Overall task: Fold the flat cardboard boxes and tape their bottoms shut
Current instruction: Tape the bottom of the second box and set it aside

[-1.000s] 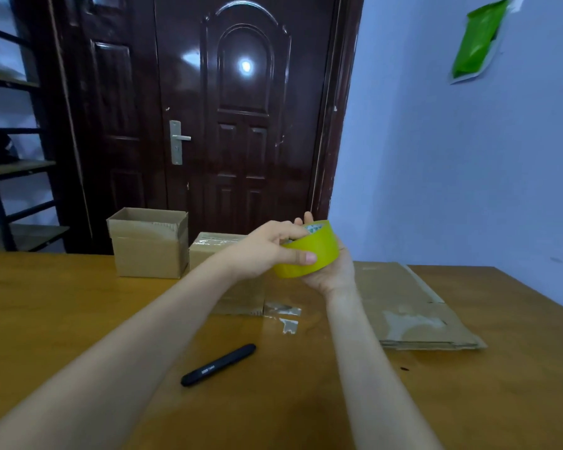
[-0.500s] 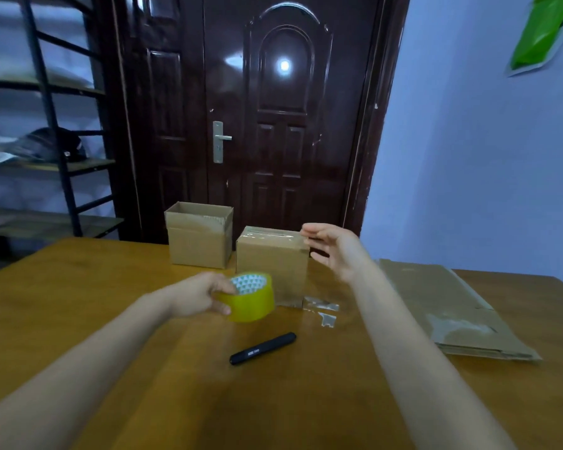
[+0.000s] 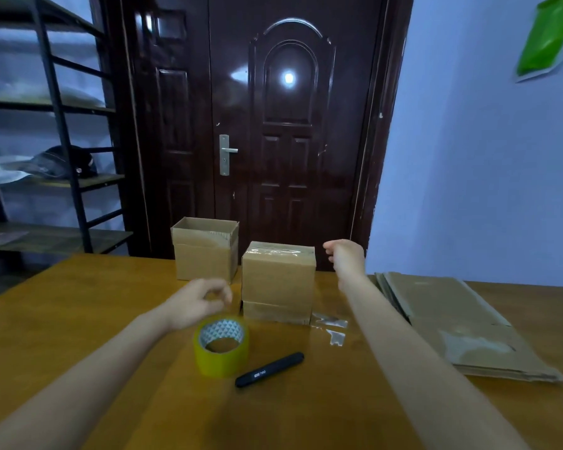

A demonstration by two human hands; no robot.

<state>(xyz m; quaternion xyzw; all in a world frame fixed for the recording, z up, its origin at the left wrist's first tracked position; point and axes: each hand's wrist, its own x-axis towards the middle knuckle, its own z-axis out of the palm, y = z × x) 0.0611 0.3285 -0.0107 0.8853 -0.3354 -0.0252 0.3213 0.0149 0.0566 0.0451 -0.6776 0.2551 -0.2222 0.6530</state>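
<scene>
The taped box (image 3: pixel 278 280) stands just behind the tape roll (image 3: pixel 221 345). Nothing is held by the left hand (image 3: pixel 197 303) or right hand (image 3: pixel 345 258); both are loosely curled. The box is judged light but crushable, best gripped by opposite sides.

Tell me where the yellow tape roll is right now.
In the head view the yellow tape roll stands on the wooden table, just below the left hand, in front of the taped box, with the black pen at its right.

wooden table (image 3: pixel 78 319); tape roll (image 3: pixel 221 345); pen (image 3: pixel 269 369); two folded boxes (image 3: pixel 278 282); flat cardboard stack (image 3: pixel 452 319); tape scraps (image 3: pixel 330 328)
</scene>
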